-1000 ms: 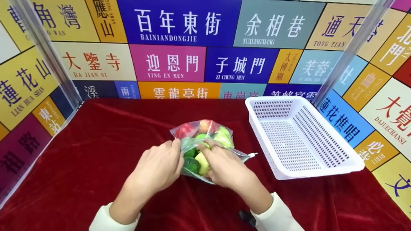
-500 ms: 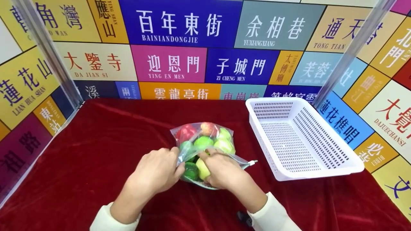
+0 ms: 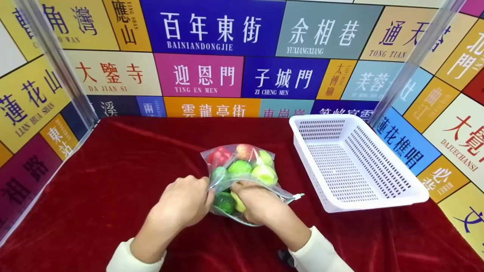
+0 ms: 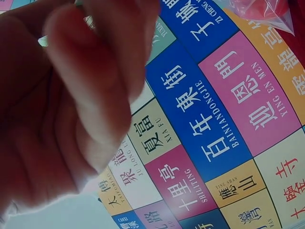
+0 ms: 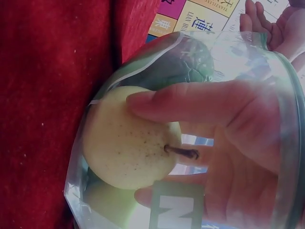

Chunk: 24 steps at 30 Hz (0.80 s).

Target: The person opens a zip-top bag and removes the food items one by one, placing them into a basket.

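Note:
A clear plastic zip bag (image 3: 280, 190) full of fruit lies mid-table, its mouth toward me. My left hand (image 3: 185, 200) pinches the left side of the bag's mouth. Inside the bag, my right hand (image 3: 261, 204) holds a pale yellow pear (image 5: 128, 136); in the right wrist view the thumb lies across it and the stem points toward the palm. Beside the pear is a dark green round fruit or vegetable (image 3: 225, 203). Deeper in sit a red fruit (image 3: 219, 155), a red-yellow apple (image 3: 245, 151), a bright green fruit (image 3: 239, 167) and a pale green one (image 3: 264, 174).
To the right of the bag stands a white perforated plastic basket (image 3: 340, 170) with nothing in it. A dark red cloth (image 3: 94, 196) covers the table. Printed sign panels (image 3: 211, 26) rise behind it. A small black object (image 3: 286, 258) lies by the right sleeve.
Over the last second the bag's mouth and both hands shift slightly toward me. My right hand reaches further in over the pear, covering more of it in the head view. The basket stays put.

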Motion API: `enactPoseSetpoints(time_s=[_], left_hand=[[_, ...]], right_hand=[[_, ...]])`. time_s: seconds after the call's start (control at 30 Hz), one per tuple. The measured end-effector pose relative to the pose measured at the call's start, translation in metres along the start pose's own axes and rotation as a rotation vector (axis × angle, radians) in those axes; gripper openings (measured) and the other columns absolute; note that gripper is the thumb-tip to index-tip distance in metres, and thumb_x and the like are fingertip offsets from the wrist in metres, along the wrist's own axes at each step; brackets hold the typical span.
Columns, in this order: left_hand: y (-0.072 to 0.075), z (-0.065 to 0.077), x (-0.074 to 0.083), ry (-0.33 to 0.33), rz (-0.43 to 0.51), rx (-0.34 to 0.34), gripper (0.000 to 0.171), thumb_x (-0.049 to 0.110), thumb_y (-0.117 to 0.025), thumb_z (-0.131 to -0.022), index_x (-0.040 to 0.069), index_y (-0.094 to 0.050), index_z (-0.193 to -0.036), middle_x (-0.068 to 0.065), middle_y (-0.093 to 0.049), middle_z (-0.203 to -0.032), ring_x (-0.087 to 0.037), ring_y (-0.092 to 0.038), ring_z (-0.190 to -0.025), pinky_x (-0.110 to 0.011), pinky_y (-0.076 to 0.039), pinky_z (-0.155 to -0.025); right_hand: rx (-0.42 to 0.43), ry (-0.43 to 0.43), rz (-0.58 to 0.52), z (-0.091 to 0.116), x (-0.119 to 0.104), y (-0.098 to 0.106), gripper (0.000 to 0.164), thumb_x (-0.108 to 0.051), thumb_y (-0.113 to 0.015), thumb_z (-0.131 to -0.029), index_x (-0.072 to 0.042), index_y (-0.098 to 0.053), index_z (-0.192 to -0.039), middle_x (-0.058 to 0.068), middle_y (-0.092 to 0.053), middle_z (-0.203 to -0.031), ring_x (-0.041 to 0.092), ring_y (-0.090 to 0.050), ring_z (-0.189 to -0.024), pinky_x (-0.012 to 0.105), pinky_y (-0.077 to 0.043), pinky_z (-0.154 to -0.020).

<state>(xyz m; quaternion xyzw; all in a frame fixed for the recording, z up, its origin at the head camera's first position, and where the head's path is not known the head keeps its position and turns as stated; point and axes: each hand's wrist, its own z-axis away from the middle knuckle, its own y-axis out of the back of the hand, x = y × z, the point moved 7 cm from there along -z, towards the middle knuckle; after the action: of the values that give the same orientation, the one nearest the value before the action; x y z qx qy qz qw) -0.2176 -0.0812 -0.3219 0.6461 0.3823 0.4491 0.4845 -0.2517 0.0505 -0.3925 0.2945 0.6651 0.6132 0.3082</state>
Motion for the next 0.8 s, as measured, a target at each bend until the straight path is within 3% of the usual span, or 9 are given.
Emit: enactPoseSetpoints(time_s=[0.23,0.43,0.8], left_hand=[[0.000,0.000,0.002,-0.013,0.011,-0.015,0.025,0.021,-0.060,-0.096,0.004,-0.061,-0.078,-0.012,-0.059,-0.068,-0.033,-0.065,-0.065,-0.048,-0.053,-0.055],[0.001,0.001,0.002,-0.032,0.020,-0.004,0.025,0.020,-0.060,-0.096,0.004,-0.060,-0.076,-0.013,-0.059,-0.067,-0.034,-0.065,-0.064,-0.048,-0.052,-0.054],[0.000,0.001,0.002,-0.032,0.045,-0.036,0.027,0.020,-0.061,-0.096,0.005,-0.058,-0.073,-0.010,-0.054,-0.062,-0.027,-0.060,-0.059,-0.045,-0.051,-0.053]], right_hand=[[-0.010,0.010,0.027,0.004,-0.004,0.006,0.041,-0.008,-0.082,-0.069,-0.013,-0.058,-0.102,0.002,-0.060,-0.089,0.021,-0.064,-0.080,0.031,-0.053,-0.068],[0.049,0.004,0.042,0.013,-0.009,0.022,0.042,-0.013,-0.085,-0.065,-0.013,-0.060,-0.099,0.004,-0.061,-0.086,0.025,-0.064,-0.073,0.037,-0.053,-0.063],[0.085,0.069,0.020,0.045,-0.030,0.064,0.055,-0.018,-0.087,-0.064,-0.016,-0.062,-0.114,0.001,-0.060,-0.107,0.022,-0.063,-0.090,0.039,-0.053,-0.078]])
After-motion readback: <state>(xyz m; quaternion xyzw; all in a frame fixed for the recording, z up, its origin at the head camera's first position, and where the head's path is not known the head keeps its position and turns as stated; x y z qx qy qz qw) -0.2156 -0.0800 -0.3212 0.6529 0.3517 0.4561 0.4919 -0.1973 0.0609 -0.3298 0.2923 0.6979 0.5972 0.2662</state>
